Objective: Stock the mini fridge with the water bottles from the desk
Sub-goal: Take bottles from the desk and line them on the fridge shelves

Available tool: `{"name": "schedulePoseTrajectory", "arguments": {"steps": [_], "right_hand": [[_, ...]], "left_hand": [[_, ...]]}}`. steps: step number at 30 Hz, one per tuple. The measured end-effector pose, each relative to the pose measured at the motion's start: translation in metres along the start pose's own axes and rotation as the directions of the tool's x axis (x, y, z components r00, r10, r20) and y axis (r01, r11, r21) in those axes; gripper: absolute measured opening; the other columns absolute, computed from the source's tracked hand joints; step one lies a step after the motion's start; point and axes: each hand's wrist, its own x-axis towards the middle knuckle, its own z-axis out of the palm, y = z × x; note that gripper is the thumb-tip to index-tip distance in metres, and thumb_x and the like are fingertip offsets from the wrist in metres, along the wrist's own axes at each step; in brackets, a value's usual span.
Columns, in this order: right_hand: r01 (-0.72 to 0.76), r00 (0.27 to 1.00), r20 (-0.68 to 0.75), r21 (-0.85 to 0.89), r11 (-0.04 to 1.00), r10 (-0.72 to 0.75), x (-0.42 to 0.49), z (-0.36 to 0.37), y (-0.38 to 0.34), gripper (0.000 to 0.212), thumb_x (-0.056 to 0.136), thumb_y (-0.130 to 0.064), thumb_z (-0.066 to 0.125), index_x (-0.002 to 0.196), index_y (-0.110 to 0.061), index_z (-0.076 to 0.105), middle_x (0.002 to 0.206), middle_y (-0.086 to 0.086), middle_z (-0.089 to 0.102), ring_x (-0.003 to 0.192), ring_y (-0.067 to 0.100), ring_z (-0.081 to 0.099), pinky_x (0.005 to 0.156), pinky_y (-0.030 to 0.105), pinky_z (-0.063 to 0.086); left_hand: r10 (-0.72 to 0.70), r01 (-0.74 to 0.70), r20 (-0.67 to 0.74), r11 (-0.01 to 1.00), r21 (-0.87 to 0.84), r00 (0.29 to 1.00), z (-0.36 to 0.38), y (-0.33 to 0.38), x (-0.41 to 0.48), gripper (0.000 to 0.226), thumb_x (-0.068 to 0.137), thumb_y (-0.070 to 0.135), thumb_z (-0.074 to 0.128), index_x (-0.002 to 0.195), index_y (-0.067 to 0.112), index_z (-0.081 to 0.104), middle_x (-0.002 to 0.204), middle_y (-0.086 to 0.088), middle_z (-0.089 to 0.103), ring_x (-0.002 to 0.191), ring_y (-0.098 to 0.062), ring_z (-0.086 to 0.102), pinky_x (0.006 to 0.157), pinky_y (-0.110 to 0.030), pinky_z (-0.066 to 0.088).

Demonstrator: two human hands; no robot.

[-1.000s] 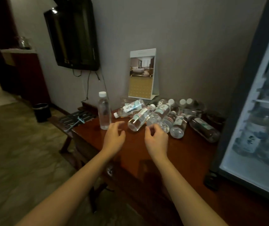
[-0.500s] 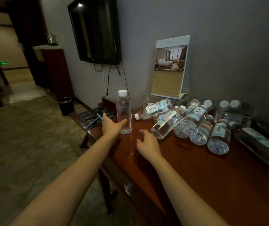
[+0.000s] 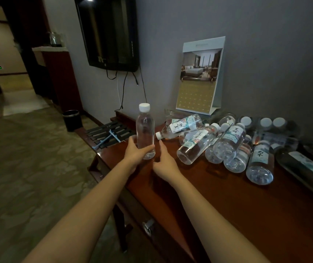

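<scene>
At desk's left end: upright water bottle [image 3: 145, 133], white cap, base low over the desk [image 3: 246, 215]; cannot tell if lifted. From 7 o'clock the left hand [image 3: 135, 154] wraps its lower body. At 5 o'clock, just beside it, the right hand [image 3: 164, 162] has its fingers extended and holds nothing. At 3 o'clock, a heap of bottles [image 3: 227, 147] lies on its sides; calendar card [image 3: 199, 76] at 1 o'clock. The mini fridge is out of view. Judgement: early stage, with the heap left to move.

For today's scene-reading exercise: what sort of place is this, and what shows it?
Probably a hotel room: a wall-mounted television, a standing calendar picturing a guest bedroom, and a slatted luggage rack beside the desk.
</scene>
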Motion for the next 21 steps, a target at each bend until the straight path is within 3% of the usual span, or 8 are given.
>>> {"name": "schedulePoseTrajectory", "arguments": {"steps": [4, 6, 8, 11, 13, 15, 19, 21], "right_hand": [[0.041, 0.999, -0.016, 0.089, 0.995, -0.039, -0.006, -0.001, 0.002, 0.077, 0.085, -0.005, 0.051, 0.149, -0.030, 0.015, 0.131, 0.005, 0.055, 0.113, 0.023, 0.057, 0.091, 0.034, 0.049], [0.060, 0.997, -0.061, 0.174, 0.983, -0.050, -0.010, -0.002, 0.003, 0.074, 0.084, -0.014, 0.059, 0.146, -0.034, 0.022, 0.127, 0.002, 0.059, 0.113, 0.020, 0.058, 0.095, 0.036, 0.048], [0.061, 0.996, -0.086, 0.283, 0.957, -0.038, -0.014, -0.006, 0.003, 0.067, 0.080, -0.018, 0.064, 0.137, -0.038, 0.035, 0.118, -0.003, 0.062, 0.110, 0.017, 0.059, 0.095, 0.040, 0.049], [0.029, 0.995, -0.096, 0.418, 0.908, 0.012, -0.026, -0.021, 0.003, 0.065, 0.080, 0.006, 0.055, 0.135, -0.028, 0.044, 0.111, -0.002, 0.062, 0.106, 0.017, 0.059, 0.087, 0.031, 0.052], [0.037, 0.990, -0.138, 0.418, 0.908, 0.022, -0.036, -0.032, 0.003, 0.064, 0.078, 0.010, 0.049, 0.133, -0.023, 0.047, 0.113, 0.002, 0.062, 0.109, 0.020, 0.058, 0.090, 0.035, 0.052], [0.048, 0.985, -0.169, 0.426, 0.904, 0.027, -0.049, -0.040, 0.002, 0.066, 0.077, 0.011, 0.049, 0.135, -0.021, 0.044, 0.119, 0.004, 0.060, 0.114, 0.023, 0.056, 0.096, 0.041, 0.048], [0.108, 0.983, -0.181, 0.455, 0.884, -0.027, -0.075, -0.054, 0.001, 0.087, 0.074, 0.014, 0.058, 0.145, -0.022, 0.024, 0.138, 0.005, 0.044, 0.126, 0.023, 0.045, 0.104, 0.042, 0.042], [0.126, 0.981, -0.189, 0.447, 0.886, -0.044, -0.087, -0.061, 0.000, 0.091, 0.074, 0.006, 0.070, 0.145, -0.022, 0.020, 0.143, 0.004, 0.036, 0.129, 0.022, 0.041, 0.106, 0.045, 0.040]], "left_hand": [[0.082, -0.094, 0.103, 0.989, 0.116, 0.991, -0.005, -0.001, -0.014, 0.070, 0.073, 0.021, 0.078, 0.130, 0.020, 0.038, 0.115, 0.004, 0.052, 0.095, -0.008, 0.054, 0.070, -0.018, 0.045], [0.094, -0.118, 0.163, 0.983, 0.143, 0.982, -0.007, 0.000, -0.021, 0.065, 0.073, 0.019, 0.077, 0.128, 0.022, 0.041, 0.111, 0.007, 0.053, 0.093, -0.005, 0.054, 0.066, -0.014, 0.043], [0.085, -0.125, 0.234, 0.979, 0.162, 0.969, -0.009, 0.001, -0.029, 0.060, 0.074, 0.015, 0.076, 0.124, 0.022, 0.044, 0.112, 0.008, 0.055, 0.100, -0.008, 0.055, 0.073, -0.018, 0.046], [0.068, -0.132, 0.290, 0.969, 0.208, 0.955, -0.012, -0.002, -0.038, 0.038, 0.075, 0.009, 0.072, 0.106, 0.023, 0.056, 0.111, 0.000, 0.064, 0.105, -0.015, 0.060, 0.088, -0.032, 0.051], [0.064, -0.148, 0.328, 0.959, 0.240, 0.943, -0.012, -0.001, -0.050, 0.025, 0.076, 0.009, 0.071, 0.093, 0.023, 0.060, 0.099, -0.001, 0.067, 0.099, -0.016, 0.062, 0.090, -0.036, 0.050], [0.071, -0.174, 0.384, 0.955, 0.242, 0.921, -0.007, 0.000, -0.063, 0.019, 0.075, 0.008, 0.071, 0.086, 0.022, 0.063, 0.093, 0.001, 0.067, 0.095, -0.015, 0.061, 0.088, -0.032, 0.049], [0.092, -0.242, 0.496, 0.938, 0.247, 0.863, 0.013, 0.012, -0.093, 0.019, 0.072, -0.002, 0.069, 0.069, 0.015, 0.061, 0.097, 0.008, 0.060, 0.090, -0.003, 0.056, 0.075, -0.010, 0.043], [0.091, -0.270, 0.527, 0.923, 0.273, 0.845, 0.021, 0.015, -0.104, 0.020, 0.068, -0.005, 0.068, 0.069, 0.016, 0.064, 0.100, 0.012, 0.055, 0.097, -0.005, 0.053, 0.080, -0.013, 0.042]]}}
